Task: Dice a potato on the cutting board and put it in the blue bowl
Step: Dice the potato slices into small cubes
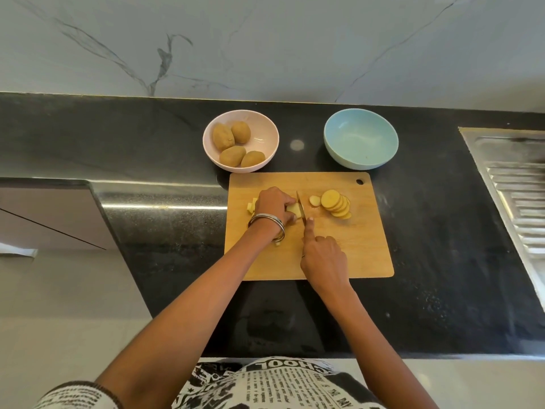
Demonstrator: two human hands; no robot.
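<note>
Right hand (324, 258) grips the knife (300, 208), forefinger laid along the spine, blade down at the potato stack (295, 211). Left hand (272, 203) curls over that stack and pins it to the cutting board (365, 246). Step in hand, I'd say: cutting slices into strips or dice, roughly midway. Fanned potato rounds (336, 205) just right of the blade are uncut; small cut pieces (251, 207) sit past the left knuckles. Blue bowl (361, 138) is smooth, glossy, empty, behind the board on the dark speckled tabletop (442, 231). Next move needs left fingertips tucked back from the edge; wet flesh may slip. Whole brown potatoes (233, 143) sit in the pink bowl (265, 125).
</note>
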